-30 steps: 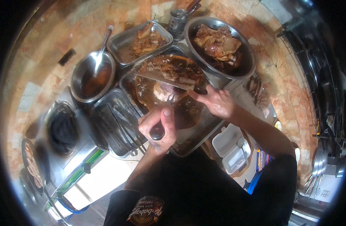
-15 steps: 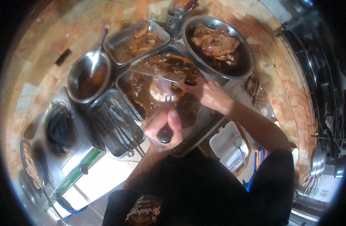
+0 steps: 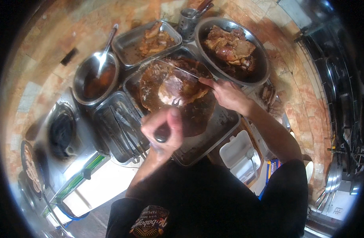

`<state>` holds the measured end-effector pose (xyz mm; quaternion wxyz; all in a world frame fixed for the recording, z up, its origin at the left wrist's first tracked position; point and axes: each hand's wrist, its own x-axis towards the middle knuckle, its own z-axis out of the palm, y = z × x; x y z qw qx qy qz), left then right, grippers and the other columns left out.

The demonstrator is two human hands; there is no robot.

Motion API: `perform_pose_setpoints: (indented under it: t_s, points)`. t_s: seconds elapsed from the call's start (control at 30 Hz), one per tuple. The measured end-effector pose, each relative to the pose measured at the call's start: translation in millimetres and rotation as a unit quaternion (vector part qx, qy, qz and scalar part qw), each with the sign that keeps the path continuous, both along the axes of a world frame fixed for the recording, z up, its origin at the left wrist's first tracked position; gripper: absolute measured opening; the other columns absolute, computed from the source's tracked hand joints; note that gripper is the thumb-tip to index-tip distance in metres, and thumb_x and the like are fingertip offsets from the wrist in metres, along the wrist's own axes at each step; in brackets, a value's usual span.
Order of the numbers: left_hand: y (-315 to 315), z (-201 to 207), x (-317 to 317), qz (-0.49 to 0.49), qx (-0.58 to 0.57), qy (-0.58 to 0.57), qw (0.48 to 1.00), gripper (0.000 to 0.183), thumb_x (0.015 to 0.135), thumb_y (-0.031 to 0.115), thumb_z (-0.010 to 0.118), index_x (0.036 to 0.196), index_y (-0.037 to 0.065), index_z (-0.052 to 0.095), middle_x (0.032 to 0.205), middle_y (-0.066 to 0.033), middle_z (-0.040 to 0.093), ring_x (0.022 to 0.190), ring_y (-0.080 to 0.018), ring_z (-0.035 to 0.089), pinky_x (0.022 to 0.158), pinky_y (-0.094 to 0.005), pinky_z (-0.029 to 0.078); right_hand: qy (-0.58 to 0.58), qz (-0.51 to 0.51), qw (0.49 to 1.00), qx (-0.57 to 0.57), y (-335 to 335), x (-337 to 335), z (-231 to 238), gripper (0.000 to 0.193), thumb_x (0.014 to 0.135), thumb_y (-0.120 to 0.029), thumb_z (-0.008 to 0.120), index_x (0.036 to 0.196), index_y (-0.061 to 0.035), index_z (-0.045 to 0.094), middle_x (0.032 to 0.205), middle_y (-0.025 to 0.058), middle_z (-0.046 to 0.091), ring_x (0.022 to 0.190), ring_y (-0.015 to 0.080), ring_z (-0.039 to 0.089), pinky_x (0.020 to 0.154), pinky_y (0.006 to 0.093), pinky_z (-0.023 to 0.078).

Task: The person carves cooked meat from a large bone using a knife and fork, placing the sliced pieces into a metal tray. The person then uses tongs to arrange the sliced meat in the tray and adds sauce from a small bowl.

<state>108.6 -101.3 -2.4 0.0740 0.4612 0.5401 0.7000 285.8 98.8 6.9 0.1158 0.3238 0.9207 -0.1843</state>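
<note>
Step in hand, as judged: carving a cooked meat chunk pinned by fork; the next move called for steady fork pressure and a controlled stroke of the blade. Well left of the left fingers: one frying pan [image 3: 32, 170] of pale strips; nearer, one dark burner [image 3: 63, 129]. Beyond and left of those fingers: one steel sauce bowl [image 3: 86, 65], with ladle [image 3: 104, 59]. Just left of them: one metal tray [image 3: 100, 125] holding tongs [image 3: 128, 131]. Left hand [image 3: 163, 127]: fingers closed snugly around a dark-handled carving fork [image 3: 175, 102], tines at the meat's near edge. Ahead of these fingers, left of the right ones: the meat chunk [image 3: 174, 88], on a round chopping board [image 3: 193, 119]. Along its far side: one knife [image 3: 180, 70], seen nearly edge-on; depth of cut could not be told. Right hand [image 3: 229, 95]: fingers wrapped about the knife's handle end, no gap visible. Beyond the right fingers: one large steel bowl [image 3: 265, 67] of cooked meat. Nearer the body than them: one open foam box [image 3: 233, 152].
</note>
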Motion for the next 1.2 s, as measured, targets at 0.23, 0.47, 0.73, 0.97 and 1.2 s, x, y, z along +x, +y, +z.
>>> perform_pose_setpoints:
  t_s: [0.23,0.47,0.73,0.97,1.2]
  points:
    - [12,13,-116,-0.258,0.025,-0.188,0.947,0.043,0.091,0.047,0.054,0.069,0.012,0.042,0.053,-0.0021,0.037,0.049,-0.0206,0.039,0.049,-0.0395,0.032,0.257,-0.163,0.936,-0.177,-63,31,-35,0.057,0.095,-0.008,0.053,0.147,-0.0149,0.031,0.121,0.0261,0.060,0.103,0.0389,0.066,0.092,0.0469,0.050]
    - [48,43,-100,-0.117,0.130,-0.296,0.939,0.016,0.092,0.019,0.060,0.087,0.007,0.050,0.062,-0.0026,0.043,0.051,-0.0142,0.041,0.050,-0.0312,0.037,0.353,-0.223,0.906,-0.073,-142,14,-56,0.051,0.095,-0.011,0.055,0.143,-0.0111,0.038,0.131,0.0253,0.055,0.109,0.0482,0.060,0.092,0.0517,0.050]
    - [62,62,-52,-0.039,0.130,-0.148,0.980,0.025,0.098,0.025,0.059,0.090,0.002,0.053,0.065,-0.0052,0.051,0.050,-0.0113,0.045,0.044,-0.0252,0.034,0.500,-0.206,0.831,0.132,-131,-7,-24,0.036,0.097,-0.015,0.057,0.131,-0.0063,0.050,0.107,0.0281,0.065,0.099,0.0417,0.067,0.081,0.0436,0.055]
    - [52,59,-52,-0.016,0.126,-0.163,0.978,0.025,0.098,0.024,0.059,0.090,0.001,0.053,0.065,-0.0051,0.052,0.049,-0.0108,0.045,0.044,-0.0249,0.034,0.320,-0.292,0.898,-0.075,-135,2,-3,0.039,0.096,-0.015,0.055,0.134,-0.0106,0.049,0.120,0.0245,0.062,0.111,0.0431,0.060,0.093,0.0473,0.050]
    - [61,74,-31,-0.026,0.146,-0.122,0.981,0.021,0.097,0.020,0.062,0.091,0.000,0.055,0.066,-0.0037,0.054,0.049,-0.0093,0.046,0.044,-0.0241,0.034,0.483,-0.149,0.851,0.144,-135,-8,6,0.046,0.089,-0.004,0.064,0.133,-0.0046,0.051,0.102,0.0231,0.066,0.088,0.0404,0.068,0.071,0.0432,0.056]
